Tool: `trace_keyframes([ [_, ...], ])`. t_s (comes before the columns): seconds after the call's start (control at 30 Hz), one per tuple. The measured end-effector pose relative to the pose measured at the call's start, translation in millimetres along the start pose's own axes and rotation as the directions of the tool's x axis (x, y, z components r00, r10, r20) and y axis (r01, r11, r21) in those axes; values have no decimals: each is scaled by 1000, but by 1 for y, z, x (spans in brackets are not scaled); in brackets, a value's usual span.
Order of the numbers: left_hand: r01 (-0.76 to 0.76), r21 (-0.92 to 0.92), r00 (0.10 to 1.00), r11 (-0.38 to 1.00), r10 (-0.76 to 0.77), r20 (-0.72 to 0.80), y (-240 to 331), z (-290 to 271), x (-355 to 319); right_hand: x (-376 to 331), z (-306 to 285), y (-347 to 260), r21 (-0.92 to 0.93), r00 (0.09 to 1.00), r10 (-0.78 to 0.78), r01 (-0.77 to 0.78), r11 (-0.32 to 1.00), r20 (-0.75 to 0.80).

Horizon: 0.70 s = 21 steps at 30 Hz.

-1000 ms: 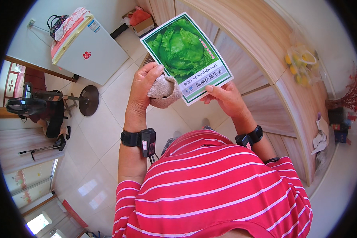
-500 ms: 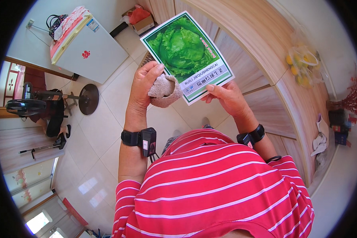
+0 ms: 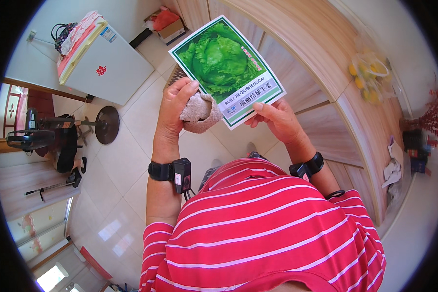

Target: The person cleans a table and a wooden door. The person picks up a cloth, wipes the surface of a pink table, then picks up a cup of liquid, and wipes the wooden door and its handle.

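Observation:
A flat seed packet with a green lettuce photo and a white and green border is held up before me, tilted, its printed end toward me. My right hand pinches its lower right edge, thumb on top and fingers behind. In my left hand is a bunched greyish-brown cloth, folded into a loose lump. The cloth overlaps the packet's lower left edge, and my left thumb lies close to that edge. Whether the left fingers also grip the packet is hidden.
A white freezer with a bag on top stands at the far left. Below it are a standing fan and its round base. A wooden cabinet curves along the right, bearing a plastic bag of yellow fruit. Boxes sit behind.
The packet and both hands have shifted very slightly left in view, along with the room. Both grips look the same.

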State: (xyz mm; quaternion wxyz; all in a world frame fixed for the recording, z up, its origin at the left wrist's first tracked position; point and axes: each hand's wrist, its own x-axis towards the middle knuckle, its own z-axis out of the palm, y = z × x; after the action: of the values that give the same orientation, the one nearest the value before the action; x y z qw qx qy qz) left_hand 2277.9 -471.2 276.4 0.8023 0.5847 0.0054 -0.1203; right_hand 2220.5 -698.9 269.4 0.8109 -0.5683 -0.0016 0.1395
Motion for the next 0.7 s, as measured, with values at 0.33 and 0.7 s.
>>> trace_keyframes([
  [0.33, 4, 25, 1000, 1000, -4, 0, -1, -1, 1, -1, -2, 2, 12, 1000, -1, 1, 1000, 3],
  [0.7, -18, 48, 1000, 999, 17, 6, -2, -5, 0, -2, 0, -1, 75, 999, -14, 17, 997, -38],
])
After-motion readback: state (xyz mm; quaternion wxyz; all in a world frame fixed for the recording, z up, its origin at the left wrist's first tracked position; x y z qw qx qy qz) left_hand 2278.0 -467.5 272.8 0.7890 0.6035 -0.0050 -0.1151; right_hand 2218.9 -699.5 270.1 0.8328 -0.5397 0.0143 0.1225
